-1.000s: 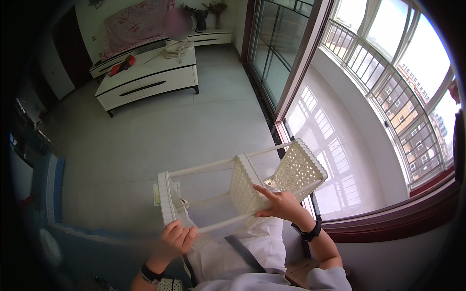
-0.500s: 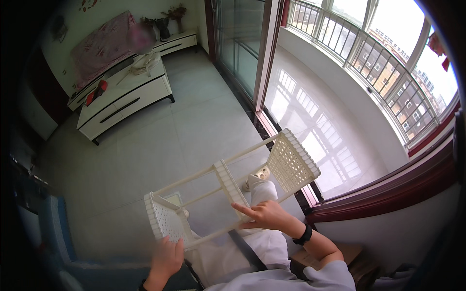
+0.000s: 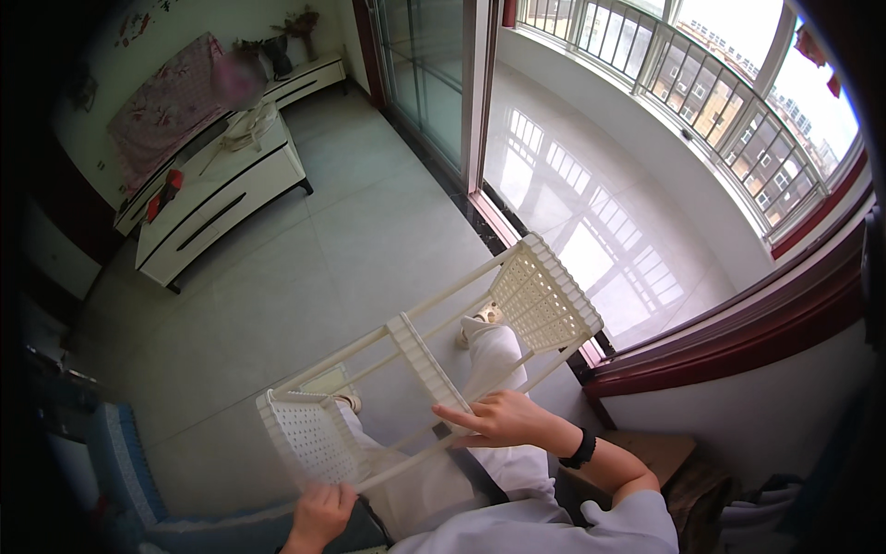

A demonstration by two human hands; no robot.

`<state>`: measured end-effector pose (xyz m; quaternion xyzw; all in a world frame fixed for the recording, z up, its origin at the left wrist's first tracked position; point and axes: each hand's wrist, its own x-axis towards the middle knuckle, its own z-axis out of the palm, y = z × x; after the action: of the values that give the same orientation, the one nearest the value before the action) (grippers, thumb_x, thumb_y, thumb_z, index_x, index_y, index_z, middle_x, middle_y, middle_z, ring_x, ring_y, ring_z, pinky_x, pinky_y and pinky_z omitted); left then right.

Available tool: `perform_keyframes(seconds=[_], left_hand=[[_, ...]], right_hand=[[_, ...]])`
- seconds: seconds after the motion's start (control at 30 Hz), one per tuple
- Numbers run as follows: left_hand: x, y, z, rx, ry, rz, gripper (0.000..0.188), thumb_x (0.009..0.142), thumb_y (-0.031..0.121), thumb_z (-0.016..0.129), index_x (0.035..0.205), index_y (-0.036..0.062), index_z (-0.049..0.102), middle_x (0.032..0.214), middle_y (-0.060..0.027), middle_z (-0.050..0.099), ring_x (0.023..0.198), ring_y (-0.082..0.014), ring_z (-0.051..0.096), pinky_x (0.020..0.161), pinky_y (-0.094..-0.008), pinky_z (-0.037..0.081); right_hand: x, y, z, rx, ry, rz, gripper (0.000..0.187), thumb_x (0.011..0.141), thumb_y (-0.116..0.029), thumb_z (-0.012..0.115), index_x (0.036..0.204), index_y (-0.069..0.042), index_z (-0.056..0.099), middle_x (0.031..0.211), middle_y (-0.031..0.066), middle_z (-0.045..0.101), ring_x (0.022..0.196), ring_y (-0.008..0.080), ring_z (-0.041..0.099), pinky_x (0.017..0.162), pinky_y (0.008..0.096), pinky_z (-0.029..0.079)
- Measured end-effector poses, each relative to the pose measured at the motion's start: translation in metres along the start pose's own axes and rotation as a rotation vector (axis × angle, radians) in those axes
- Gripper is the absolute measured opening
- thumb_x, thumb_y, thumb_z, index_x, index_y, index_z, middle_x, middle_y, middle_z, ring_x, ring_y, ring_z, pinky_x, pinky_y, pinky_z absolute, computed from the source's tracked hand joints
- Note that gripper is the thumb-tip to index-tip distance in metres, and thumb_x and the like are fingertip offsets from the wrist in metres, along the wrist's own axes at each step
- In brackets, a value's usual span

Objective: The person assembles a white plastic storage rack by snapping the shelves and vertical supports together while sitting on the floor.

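I'm gripping the white rack [image 3: 434, 369] over my lap, left hand [image 3: 318, 512] clenching its near end, right hand [image 3: 498, 420] grasping a rail, open floor [image 3: 369, 231] lying ahead

Both hands, seen from above, low in the frame.
Left hand [image 3: 320, 513] at bottom centre-left, fingers curled in a grip; right hand [image 3: 503, 420] lower centre, fingers extended leftward, wrist banded.

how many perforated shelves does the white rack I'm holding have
3. One shelf at the far end toward the window, a middle shelf edge-on by the right hand, and one at the near end above the left hand.
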<state>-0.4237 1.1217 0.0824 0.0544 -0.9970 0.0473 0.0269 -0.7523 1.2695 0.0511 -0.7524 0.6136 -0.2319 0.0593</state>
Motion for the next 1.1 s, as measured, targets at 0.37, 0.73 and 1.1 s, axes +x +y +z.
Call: perform_keyframes(seconds=[0.37, 0.73, 1.1], left_hand=[[-0.015, 0.010, -0.007, -0.074, -0.023, 0.001, 0.012, 0.076, 0.015, 0.058, 0.082, 0.0037, 0.057, 0.068, -0.0091, 0.051, 0.063, -0.0248, 0.051, 0.061, -0.0372, 0.043], [-0.007, 0.017, -0.029, 0.065, -0.060, 0.030, 0.028, 0.077, 0.007, 0.050, 0.104, 0.0039, 0.057, 0.066, 0.0019, 0.042, 0.067, -0.0111, 0.046, 0.088, -0.0260, 0.040], [-0.008, 0.019, -0.019, -0.010, 0.016, 0.006, 0.031, 0.075, 0.003, 0.051, 0.105, 0.0038, 0.060, 0.063, 0.0036, 0.035, 0.060, -0.0095, 0.040, 0.076, -0.0213, 0.040]], right_hand=[[-0.006, -0.005, -0.005, 0.024, -0.037, -0.033, 0.068, 0.079, -0.042, 0.064, 0.135, -0.015, 0.037, 0.054, 0.0001, 0.047, 0.045, 0.0185, 0.051, 0.044, 0.0300, 0.042], [-0.007, -0.006, -0.006, 0.028, -0.036, -0.001, 0.063, 0.076, -0.041, 0.066, 0.130, -0.016, 0.046, 0.050, -0.0003, 0.041, 0.042, 0.0174, 0.045, 0.043, 0.0294, 0.039], [-0.012, -0.004, -0.003, 0.044, -0.029, -0.017, 0.068, 0.069, -0.040, 0.072, 0.127, -0.012, 0.049, 0.050, 0.0002, 0.038, 0.043, 0.0163, 0.043, 0.044, 0.0297, 0.037]])
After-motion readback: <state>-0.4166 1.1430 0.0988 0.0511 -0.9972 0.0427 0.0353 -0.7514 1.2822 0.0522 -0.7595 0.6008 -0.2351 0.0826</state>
